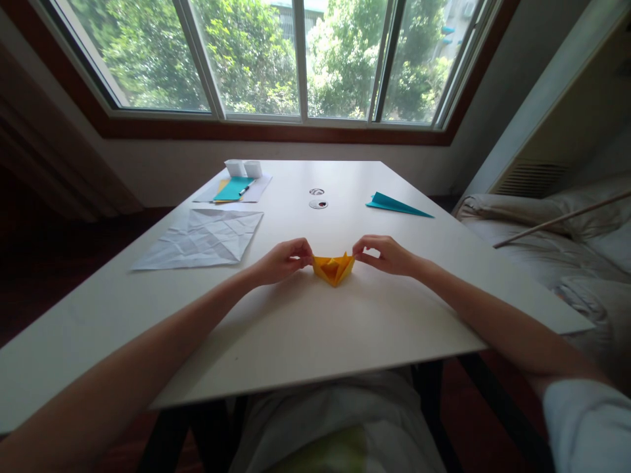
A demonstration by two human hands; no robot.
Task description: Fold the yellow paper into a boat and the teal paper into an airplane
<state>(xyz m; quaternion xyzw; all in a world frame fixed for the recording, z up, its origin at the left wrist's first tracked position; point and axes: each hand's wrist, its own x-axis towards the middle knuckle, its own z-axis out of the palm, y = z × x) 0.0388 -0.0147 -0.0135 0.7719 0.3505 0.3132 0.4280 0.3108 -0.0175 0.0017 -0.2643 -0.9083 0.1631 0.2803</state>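
A small folded piece of yellow-orange paper [334, 268] sits at the middle of the white table [305, 328]. My left hand [283, 261] pinches its left corner and my right hand [387, 255] pinches its right corner. The paper is pulled out between them into a boat-like shape with a point towards me. Both forearms rest over the table's near part.
A creased white sheet [202, 239] lies to the left. Further back left are teal and yellow papers with a pen [233, 189] and two white cups [243, 168]. A teal folded paper plane [396, 205] lies at the right rear. Two small round things [318, 203] sit mid-table. A bed [566, 256] is on the right.
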